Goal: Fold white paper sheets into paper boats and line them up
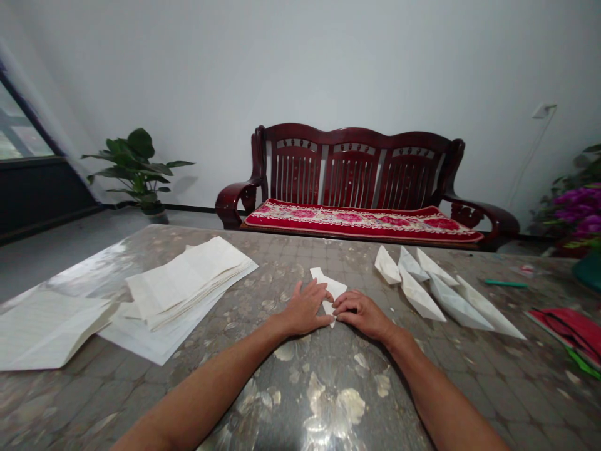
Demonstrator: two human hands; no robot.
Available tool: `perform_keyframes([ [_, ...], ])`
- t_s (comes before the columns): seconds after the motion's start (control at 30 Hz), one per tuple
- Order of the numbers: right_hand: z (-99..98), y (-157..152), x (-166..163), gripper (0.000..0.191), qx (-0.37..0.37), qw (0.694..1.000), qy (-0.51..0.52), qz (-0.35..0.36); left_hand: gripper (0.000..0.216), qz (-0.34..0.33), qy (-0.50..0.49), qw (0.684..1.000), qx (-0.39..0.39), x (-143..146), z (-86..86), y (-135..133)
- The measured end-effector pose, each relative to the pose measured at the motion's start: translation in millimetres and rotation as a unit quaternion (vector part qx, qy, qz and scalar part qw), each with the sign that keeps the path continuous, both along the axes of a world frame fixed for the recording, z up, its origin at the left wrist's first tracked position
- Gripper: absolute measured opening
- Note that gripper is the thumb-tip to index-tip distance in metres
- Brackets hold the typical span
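A small piece of folded white paper [335, 287] lies on the table in front of me, with narrow points at its far and near ends. My left hand [306, 308] rests over its left side, fingers bent onto the paper and thumb at the near tip. From the right, my right hand [365, 315] pinches the near part, its fingertips almost meeting the left thumb. The fingers cover part of the folds. To the right of my hands stand several folded paper boats [420, 294], grouped in two rows.
On the left lies a stack of paper sheets [188, 282], beside a loose folded sheet [47, 329]. A teal pen [506, 284] and a red pouch [575, 332] are on the right of the patterned table [323, 401]. Beyond it stands a wooden bench [352, 169].
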State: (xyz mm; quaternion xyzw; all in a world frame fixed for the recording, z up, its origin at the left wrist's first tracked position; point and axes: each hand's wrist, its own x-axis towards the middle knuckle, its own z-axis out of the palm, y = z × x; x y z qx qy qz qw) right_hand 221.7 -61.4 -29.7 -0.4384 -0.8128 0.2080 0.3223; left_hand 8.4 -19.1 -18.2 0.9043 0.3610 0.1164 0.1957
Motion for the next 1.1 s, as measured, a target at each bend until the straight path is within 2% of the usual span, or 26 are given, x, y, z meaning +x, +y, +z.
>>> perform_keyframes([
  [0.2, 9.2, -5.7, -11.6, 0.009, 0.017, 0.995, -0.066, -0.069, 0.04, -0.014, 0.003, 1.0, 0.004, -2.6, 0.6, 1.1],
  [0.43, 4.9, -7.9, -21.1, 0.011, 0.021, 0.984, -0.112, -0.138, 0.036, -0.02, 0.017, 1.0, -0.001, -3.8, 1.9, -1.6],
  [0.67, -1.0, -3.2, -18.1, 0.01, 0.009, 0.985, -0.107, -0.138, 0.048, 0.01, 0.009, 1.0, 0.001, 2.4, -7.9, -3.7],
  [0.87, 1.1, -1.6, -16.5, 0.009, 0.001, 0.985, -0.101, -0.141, 0.049, 0.01, 0.009, 1.0, -0.025, 3.5, -4.2, -2.5],
  [1.1, 4.7, -6.7, -19.6, 0.018, -0.021, 0.982, -0.118, -0.143, 0.048, 0.009, 0.013, 0.999, -0.036, 4.9, -2.9, -0.7],
])
